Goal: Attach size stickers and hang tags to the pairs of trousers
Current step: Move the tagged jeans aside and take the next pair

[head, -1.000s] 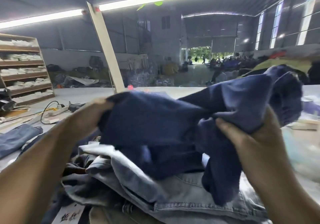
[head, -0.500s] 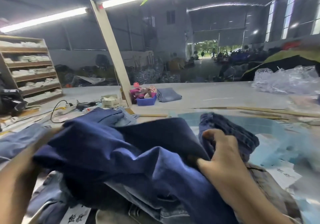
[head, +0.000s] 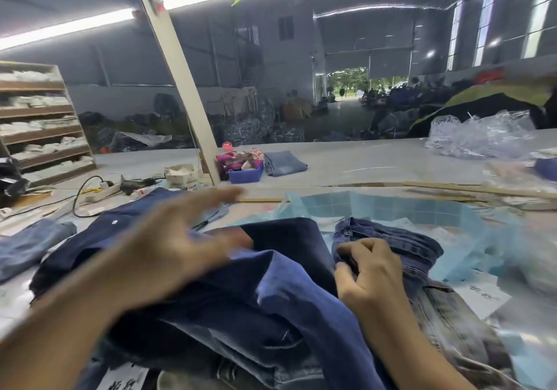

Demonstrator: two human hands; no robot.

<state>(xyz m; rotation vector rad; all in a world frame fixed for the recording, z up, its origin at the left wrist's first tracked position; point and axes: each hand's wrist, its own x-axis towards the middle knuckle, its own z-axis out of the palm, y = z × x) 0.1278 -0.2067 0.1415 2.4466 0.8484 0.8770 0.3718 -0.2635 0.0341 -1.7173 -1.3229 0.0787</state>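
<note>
Beside post, blue basket (fabric scraps)

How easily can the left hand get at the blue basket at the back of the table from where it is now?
Probably yes, with a long stretch. The left hand is open and raised above the dark trousers, holding nothing. Between it and the blue basket lies only flat cloth and bare table; the leaning board stands just beside the basket.
</note>
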